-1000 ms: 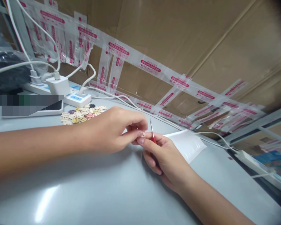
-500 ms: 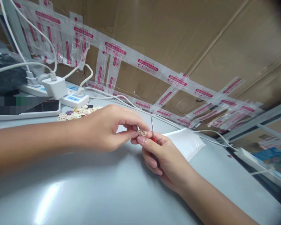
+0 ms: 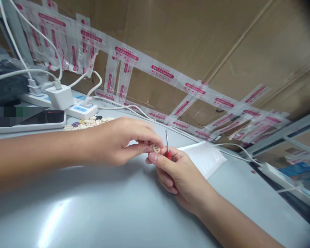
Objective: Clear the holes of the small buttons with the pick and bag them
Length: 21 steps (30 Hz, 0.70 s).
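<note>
My left hand (image 3: 130, 141) pinches a small cream oval piece with openings in its face (image 3: 155, 148) between thumb and fingertips. My right hand (image 3: 177, 170) is closed round a small screwdriver (image 3: 167, 144), its thin metal shaft pointing up and the red part of its handle showing above the fingers. The right thumb and index fingertip are at the lower side of the cream piece; whether they grip it too is hard to tell. Behind my left wrist lies a pile of similar pieces (image 3: 91, 122), mostly cream, with a few purple, yellow and black ones.
On the left are a phone (image 3: 50, 119), a white power strip (image 3: 84, 110) and a plugged-in charger (image 3: 59, 98) with cables. A white plastic sheet or bag (image 3: 206, 158) lies beyond my right hand. Taped cardboard (image 3: 150, 89) walls off the back of the grey table (image 3: 113, 210).
The cream piece has turned so that its face with the openings shows more, and sits slightly further left. My right fingers have shifted slightly, with the screwdriver still in them.
</note>
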### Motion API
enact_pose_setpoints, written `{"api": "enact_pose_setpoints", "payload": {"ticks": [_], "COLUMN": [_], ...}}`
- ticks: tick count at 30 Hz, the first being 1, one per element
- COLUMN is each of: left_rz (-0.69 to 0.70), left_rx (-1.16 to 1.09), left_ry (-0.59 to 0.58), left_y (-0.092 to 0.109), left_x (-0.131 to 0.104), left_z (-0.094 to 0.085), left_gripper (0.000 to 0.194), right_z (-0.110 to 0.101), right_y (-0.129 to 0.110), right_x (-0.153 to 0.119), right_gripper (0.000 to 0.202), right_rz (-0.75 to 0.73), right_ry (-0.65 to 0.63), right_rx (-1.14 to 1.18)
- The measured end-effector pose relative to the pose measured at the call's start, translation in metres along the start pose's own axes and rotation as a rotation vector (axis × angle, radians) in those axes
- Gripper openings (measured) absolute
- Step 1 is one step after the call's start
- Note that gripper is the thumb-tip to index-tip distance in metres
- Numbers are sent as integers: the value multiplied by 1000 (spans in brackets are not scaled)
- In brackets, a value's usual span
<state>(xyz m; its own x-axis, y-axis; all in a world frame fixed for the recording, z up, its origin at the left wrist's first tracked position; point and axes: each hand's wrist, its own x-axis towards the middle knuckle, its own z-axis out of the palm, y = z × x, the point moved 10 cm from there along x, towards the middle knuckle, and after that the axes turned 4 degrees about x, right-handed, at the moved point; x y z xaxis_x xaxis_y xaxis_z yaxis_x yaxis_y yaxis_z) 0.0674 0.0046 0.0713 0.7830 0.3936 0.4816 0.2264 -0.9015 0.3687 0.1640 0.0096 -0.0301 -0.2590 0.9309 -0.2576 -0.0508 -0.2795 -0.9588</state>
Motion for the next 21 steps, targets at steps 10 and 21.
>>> {"api": "enact_pose_setpoints", "payload": {"ticks": [10,21], "left_rz": [6,28], "left_rx": [75,41], "left_ry": [-103,-69], "left_y": [4,1], "left_x": [0,-1], "left_z": [7,8], "left_gripper": [23,26], "right_z": [4,2], "right_y": [3,-1], "right_x": [1,0], "right_gripper": [28,26], "right_rz": [-9,-6], "right_ry": [-46,-28], "right_rx": [-16,-9]}}
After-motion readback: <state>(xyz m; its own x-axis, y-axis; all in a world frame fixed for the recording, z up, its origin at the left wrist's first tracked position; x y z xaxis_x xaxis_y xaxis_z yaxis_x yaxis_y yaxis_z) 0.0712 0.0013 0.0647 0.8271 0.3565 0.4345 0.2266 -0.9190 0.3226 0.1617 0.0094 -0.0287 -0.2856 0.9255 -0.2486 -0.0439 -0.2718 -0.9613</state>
